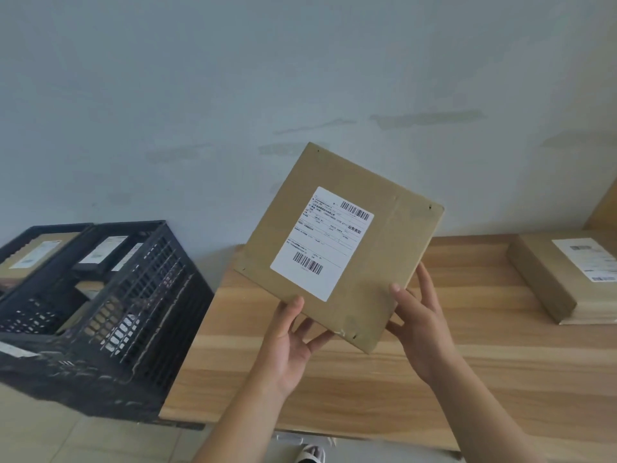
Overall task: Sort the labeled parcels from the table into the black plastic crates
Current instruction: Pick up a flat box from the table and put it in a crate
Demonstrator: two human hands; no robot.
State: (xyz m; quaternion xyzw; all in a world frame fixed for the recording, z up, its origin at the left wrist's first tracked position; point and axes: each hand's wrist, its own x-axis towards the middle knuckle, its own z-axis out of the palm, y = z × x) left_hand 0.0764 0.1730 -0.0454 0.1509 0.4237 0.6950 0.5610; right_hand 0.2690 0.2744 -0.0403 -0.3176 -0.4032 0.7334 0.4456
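Both hands grip a flat brown cardboard parcel [344, 245] with a white barcode label [321, 243], tilted up above the light wooden table [384, 379]. The left hand [290, 342] pinches its lower edge and the right hand [420, 325] its lower right side. The black plastic lattice crate [110, 315] sits left of the left hand.

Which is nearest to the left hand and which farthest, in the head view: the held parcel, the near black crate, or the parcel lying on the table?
1. Held parcel: gripped by the left hand at its lower edge.
2. Near black crate: off to the left, beside the table.
3. Parcel lying on the table: far right, beyond the right hand.
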